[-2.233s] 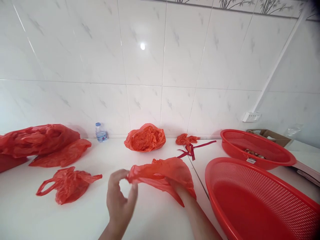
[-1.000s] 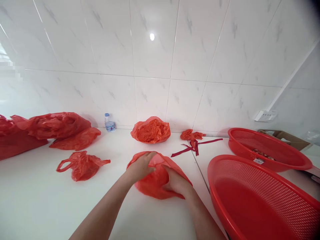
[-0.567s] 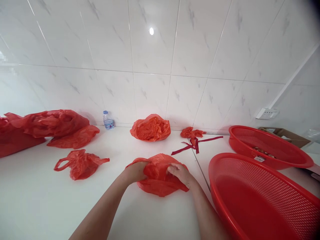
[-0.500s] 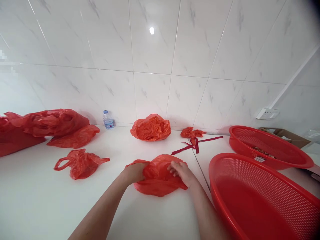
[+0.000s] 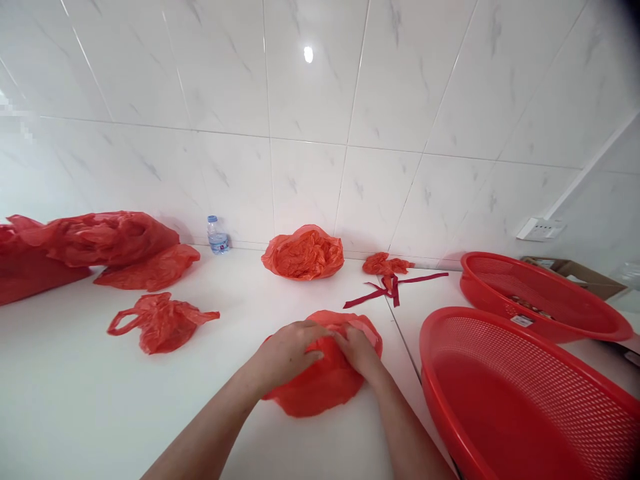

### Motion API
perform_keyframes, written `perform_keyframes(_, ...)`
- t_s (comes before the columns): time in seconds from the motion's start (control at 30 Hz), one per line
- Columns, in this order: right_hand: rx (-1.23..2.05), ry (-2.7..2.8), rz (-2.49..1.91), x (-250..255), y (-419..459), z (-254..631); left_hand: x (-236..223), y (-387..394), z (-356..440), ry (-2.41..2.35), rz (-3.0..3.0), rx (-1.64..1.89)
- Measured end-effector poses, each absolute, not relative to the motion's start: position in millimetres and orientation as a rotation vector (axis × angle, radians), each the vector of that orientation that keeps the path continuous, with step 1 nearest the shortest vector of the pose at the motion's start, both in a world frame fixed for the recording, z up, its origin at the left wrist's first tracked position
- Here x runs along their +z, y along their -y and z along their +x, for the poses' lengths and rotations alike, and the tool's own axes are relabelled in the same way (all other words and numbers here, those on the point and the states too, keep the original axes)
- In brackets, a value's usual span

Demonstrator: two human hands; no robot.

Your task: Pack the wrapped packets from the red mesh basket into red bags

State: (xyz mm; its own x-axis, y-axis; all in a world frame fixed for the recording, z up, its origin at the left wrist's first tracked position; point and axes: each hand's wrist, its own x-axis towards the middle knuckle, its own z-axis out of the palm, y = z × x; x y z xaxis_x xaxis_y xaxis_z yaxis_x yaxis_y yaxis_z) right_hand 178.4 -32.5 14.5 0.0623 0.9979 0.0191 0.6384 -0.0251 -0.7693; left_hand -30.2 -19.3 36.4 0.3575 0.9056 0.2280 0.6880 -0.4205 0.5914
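A crumpled red plastic bag (image 5: 325, 387) lies on the white counter (image 5: 75, 407) in front of me. My left hand (image 5: 287, 353) presses down on its left top, fingers curled into the plastic. My right hand (image 5: 357, 350) grips the bag's upper right part, fingers bent round a fold. Both hands meet near the bag's top middle.
A large red mesh basket (image 5: 525, 400) sits close on the right, a second red basket (image 5: 545, 297) behind it. More red bags lie at the left (image 5: 160, 320), far left (image 5: 95, 243) and against the wall (image 5: 305, 253). A small water bottle (image 5: 217, 235) and red ribbon strips (image 5: 390, 288) are near the tiled wall.
The bag was held up and spread between my hands, then came down onto the counter. Both hands have drawn together on top of it, bunching it into a tighter mound.
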Motion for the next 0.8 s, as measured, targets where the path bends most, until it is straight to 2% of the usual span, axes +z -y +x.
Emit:
perform_keyframes(0.1, 0.834, 1.804, -1.624, 17.6, 35.5, 179.5, 42.3, 13.1, -23.4, -1.33, 2.457, 0.555)
perform_keyframes(0.23, 0.858, 1.83, -1.623, 18.0, 36.5, 187.9, 34.8, 0.2, -32.8, -1.517, 2.564, 0.413)
perform_keyframes(0.33, 0.829, 1.731, -1.674, 15.5, 34.8, 188.6, 29.5, 2.9, -40.9, -1.555, 2.631, 0.615)
perform_keyframes(0.4, 0.78, 1.685, -1.687, 13.0, 32.6, 185.9, 29.7, 13.7, -39.5, -1.428, 2.695, 0.856)
perform_keyframes(0.47, 0.702, 1.703, -1.686, 9.8, 29.5, 182.6, 29.9, 28.2, -32.9, -1.195, 2.737, 0.95)
perform_keyframes(0.57, 0.505, 1.875, -1.663, 3.5, 23.6, 180.0, 22.6, 45.3, -22.1, -0.983, 2.734, 0.754)
perform_keyframes(0.7, 0.275, 1.875, -1.671, -5.1, 16.2, 183.1, 0.0, 44.1, -19.6, -1.148, 2.616, 0.452)
perform_keyframes(0.8, 0.205, 1.756, -1.61, -6.2, 15.9, 183.5, -11.5, 33.5, -23.0, -1.2, 2.547, 0.413)
